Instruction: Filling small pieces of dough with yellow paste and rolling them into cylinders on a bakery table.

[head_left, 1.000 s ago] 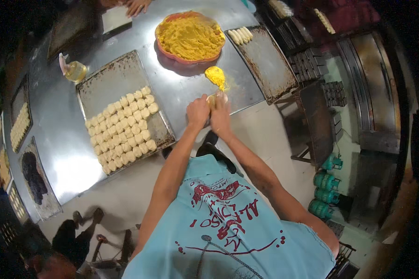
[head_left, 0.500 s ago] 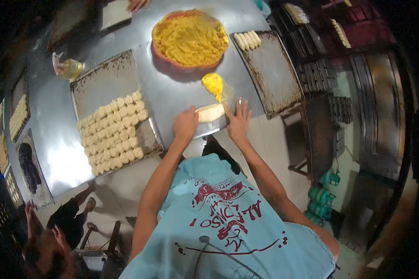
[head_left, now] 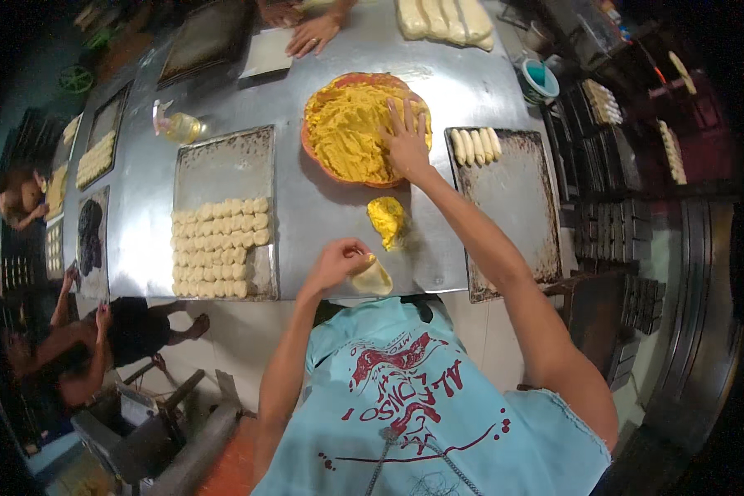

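At the table's near edge my left hand point(head_left: 339, 263) is closed, pinching one edge of a flattened piece of dough point(head_left: 374, 278). My right hand point(head_left: 407, 140) reaches forward with fingers spread over the right side of a yellow mash point(head_left: 347, 124), which fills a wide orange-red bowl point(head_left: 309, 149). Whether the fingertips sink into the mash is hard to tell. Between bowl and dough lies a bright yellow soft lump point(head_left: 386, 221) on the metal table.
On the left, a baking tray point(head_left: 223, 169) bears rows of dough balls point(head_left: 221, 248); on the right, another tray point(head_left: 512, 207) bears several dough rolls point(head_left: 476, 146). Beyond stand a spray bottle point(head_left: 178, 126), a bucket point(head_left: 539, 81) and a dough slab point(head_left: 445, 21). Another person's hand point(head_left: 314, 35) rests at the far side.
My right hand has left the dough and moved forward to the bowl. The left keeps hold of the dough, its edge now pinched. The view has shifted, showing more of the far table.
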{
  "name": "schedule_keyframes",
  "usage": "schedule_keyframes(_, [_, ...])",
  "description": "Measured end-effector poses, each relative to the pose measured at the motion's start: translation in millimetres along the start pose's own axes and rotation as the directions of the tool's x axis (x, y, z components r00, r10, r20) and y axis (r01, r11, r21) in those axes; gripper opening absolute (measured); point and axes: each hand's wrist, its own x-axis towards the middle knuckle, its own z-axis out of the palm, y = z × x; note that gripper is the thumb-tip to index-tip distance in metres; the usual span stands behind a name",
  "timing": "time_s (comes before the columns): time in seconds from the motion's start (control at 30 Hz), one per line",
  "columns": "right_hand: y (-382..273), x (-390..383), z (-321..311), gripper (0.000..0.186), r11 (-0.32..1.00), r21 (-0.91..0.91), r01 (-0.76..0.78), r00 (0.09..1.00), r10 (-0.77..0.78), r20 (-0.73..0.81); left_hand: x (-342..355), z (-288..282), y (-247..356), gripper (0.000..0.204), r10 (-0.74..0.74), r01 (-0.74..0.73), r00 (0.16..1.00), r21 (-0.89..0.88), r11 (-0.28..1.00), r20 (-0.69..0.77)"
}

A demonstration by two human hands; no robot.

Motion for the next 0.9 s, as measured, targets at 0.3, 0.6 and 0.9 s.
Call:
schedule_keyframes(0.3, [-65.5, -29.2, -64.9, 0.031, 0.888, 0.138, -0.438, 0.879, 0.392, 0.271, 53.1, -70.4, -59.1, 0.026, 0.438, -0.282, 0.898, 0.826, 0.487, 0.049])
schedule_keyframes(0.6, [-225.0, -213.4, -14.3, 0.055, 0.982, -0.045, -0.184, 0.945, 0.189, 0.266, 81.8, -90.9, -33.4, 0.027, 0.289, -0.451, 0.892, 0.670, 0.589, 0.347])
schedule_keyframes(0.9, [-226.9, -223.0, -34.1, 0.038, 0.979, 0.009, -0.202, 0.924, 0.188, 0.333, 65.2, -85.1, -57.6, 0.022, 0.497, -0.469, 0.856, 0.620, 0.629, 0.143])
